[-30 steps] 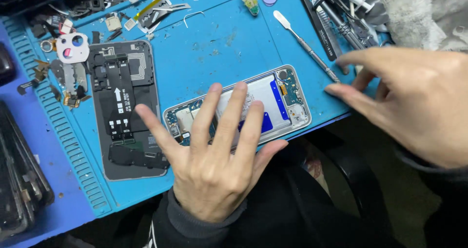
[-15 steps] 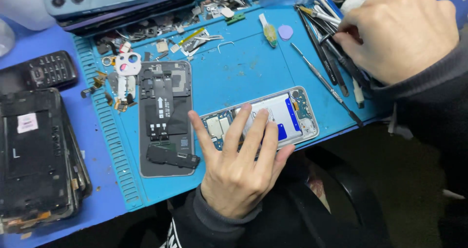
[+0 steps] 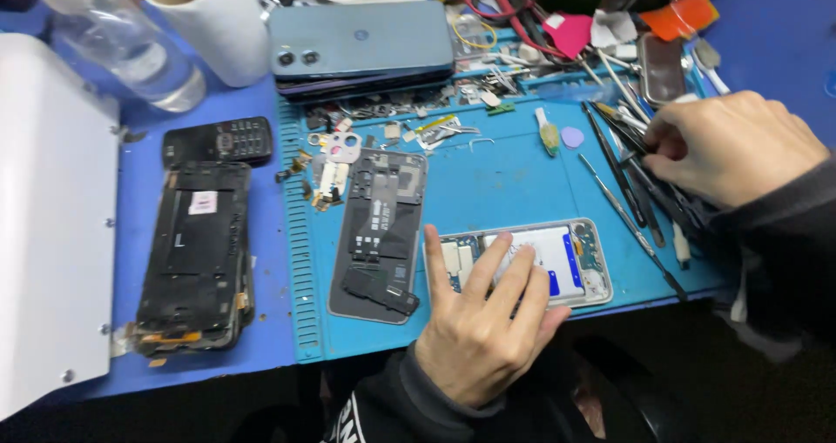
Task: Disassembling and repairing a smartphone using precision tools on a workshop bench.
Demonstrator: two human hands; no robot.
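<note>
**Workbench: blue surface with teal repair mat**

Blue bench [image 3: 766,51] carries a teal mat [image 3: 488,182]. On the mat: opened phone [image 3: 557,260], black inner frame [image 3: 379,234], tweezers [image 3: 631,225], loose small parts [image 3: 418,130]. Off the mat: stacked black screens [image 3: 196,256], keypad phone [image 3: 218,141], paper roll [image 3: 213,25].

two hands are seen: the left hand [image 3: 483,334] and the right hand [image 3: 731,143]. one opened phone [image 3: 570,265], one detached back cover [image 3: 379,234], one stack of dark phone frames [image 3: 196,256], one keypad phone [image 3: 218,140], one paper roll [image 3: 213,25] and one clear bottle [image 3: 131,51] are counted.
</note>
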